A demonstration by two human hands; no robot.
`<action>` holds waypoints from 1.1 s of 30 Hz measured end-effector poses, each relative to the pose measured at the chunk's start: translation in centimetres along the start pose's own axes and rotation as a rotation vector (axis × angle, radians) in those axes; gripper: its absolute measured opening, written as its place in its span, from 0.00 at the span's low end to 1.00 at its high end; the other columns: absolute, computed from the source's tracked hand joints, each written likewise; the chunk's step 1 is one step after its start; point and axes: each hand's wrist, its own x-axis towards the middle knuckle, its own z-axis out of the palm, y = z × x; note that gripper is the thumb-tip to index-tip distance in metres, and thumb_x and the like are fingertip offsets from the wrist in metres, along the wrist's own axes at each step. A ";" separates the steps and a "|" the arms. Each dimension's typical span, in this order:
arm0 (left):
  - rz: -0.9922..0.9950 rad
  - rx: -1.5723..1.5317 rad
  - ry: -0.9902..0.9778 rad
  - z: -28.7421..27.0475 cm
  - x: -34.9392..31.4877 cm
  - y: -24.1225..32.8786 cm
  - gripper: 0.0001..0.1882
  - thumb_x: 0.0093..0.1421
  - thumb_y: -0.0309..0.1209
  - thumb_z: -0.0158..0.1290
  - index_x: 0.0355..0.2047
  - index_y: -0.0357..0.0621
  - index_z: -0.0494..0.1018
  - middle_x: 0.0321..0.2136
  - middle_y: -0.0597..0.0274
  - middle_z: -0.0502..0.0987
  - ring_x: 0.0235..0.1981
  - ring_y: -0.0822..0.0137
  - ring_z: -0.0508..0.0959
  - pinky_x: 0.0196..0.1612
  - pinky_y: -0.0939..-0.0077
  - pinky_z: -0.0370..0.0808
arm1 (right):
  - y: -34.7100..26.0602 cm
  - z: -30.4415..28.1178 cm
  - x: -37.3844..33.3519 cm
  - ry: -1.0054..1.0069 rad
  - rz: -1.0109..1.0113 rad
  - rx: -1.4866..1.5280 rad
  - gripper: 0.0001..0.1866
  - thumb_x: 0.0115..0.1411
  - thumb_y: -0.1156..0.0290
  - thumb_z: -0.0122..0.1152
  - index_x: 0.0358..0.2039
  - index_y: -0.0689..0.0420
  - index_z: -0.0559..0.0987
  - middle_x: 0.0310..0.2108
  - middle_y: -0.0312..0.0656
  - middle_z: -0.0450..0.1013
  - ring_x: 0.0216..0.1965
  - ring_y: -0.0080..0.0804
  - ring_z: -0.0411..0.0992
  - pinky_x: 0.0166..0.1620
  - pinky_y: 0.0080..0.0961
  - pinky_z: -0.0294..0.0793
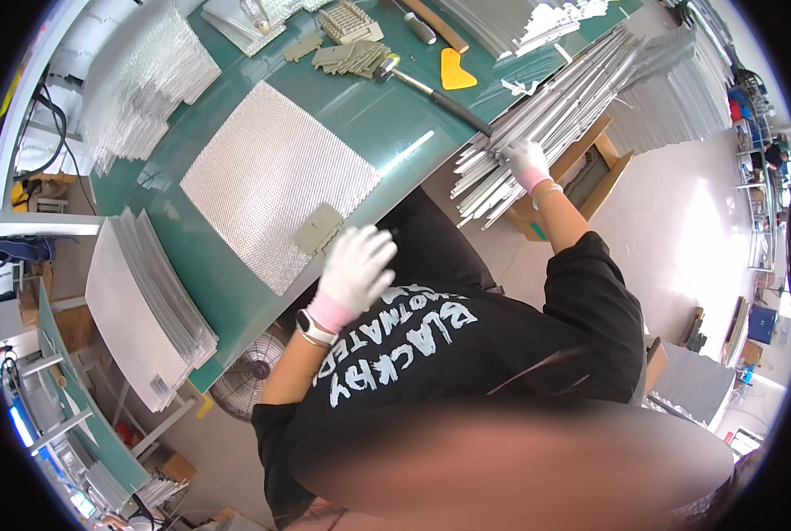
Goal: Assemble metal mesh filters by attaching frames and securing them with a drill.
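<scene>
Strips [562, 108] are touching my right grip [527, 165], pinch unclear; I'm favouring a light touch, left grip [357, 271] hanging spread.

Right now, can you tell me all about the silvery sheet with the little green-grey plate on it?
The sheet is thin-looking, four-sided and silvery, with a fine bumpy pattern all over. It could be metal; I can't be sure. It lies flat on the green table, and the small plate rests on it by its nearest edge.
</scene>
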 end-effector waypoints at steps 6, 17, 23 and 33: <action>-0.350 -0.607 -0.097 5.8 -2.2 0.0 0.16 0.66 0.29 0.55 0.52 0.37 0.78 0.50 0.48 0.81 0.56 0.52 0.79 0.62 0.63 0.73 | -6.0 -5.9 1.2 0.070 -0.405 0.184 0.09 0.53 0.74 0.61 0.33 0.47 0.84 0.30 0.38 0.78 0.38 0.41 0.79 0.43 0.36 0.79; -0.651 -1.149 -0.127 12.9 2.3 -2.6 0.21 0.66 0.20 0.49 0.60 0.37 0.67 0.49 0.60 0.77 0.53 0.69 0.77 0.60 0.73 0.71 | -22.0 -14.5 0.5 0.046 -0.531 0.479 0.04 0.53 0.66 0.67 0.30 0.48 0.83 0.33 0.37 0.74 0.41 0.36 0.76 0.41 0.37 0.77; -0.533 -1.518 0.070 14.2 0.7 -1.6 0.25 0.73 0.25 0.46 0.69 0.40 0.57 0.52 0.60 0.74 0.57 0.69 0.74 0.64 0.69 0.71 | -21.3 -13.0 0.5 0.057 -0.571 0.542 0.04 0.53 0.66 0.67 0.28 0.51 0.82 0.33 0.38 0.76 0.39 0.38 0.77 0.44 0.36 0.77; -0.573 -0.832 -0.115 15.2 0.9 -3.5 0.21 0.71 0.31 0.51 0.61 0.33 0.68 0.52 0.50 0.78 0.53 0.64 0.79 0.54 0.67 0.75 | -22.4 -12.7 0.9 0.045 -0.681 0.514 0.10 0.55 0.72 0.62 0.39 0.45 0.81 0.31 0.34 0.80 0.38 0.36 0.80 0.47 0.37 0.75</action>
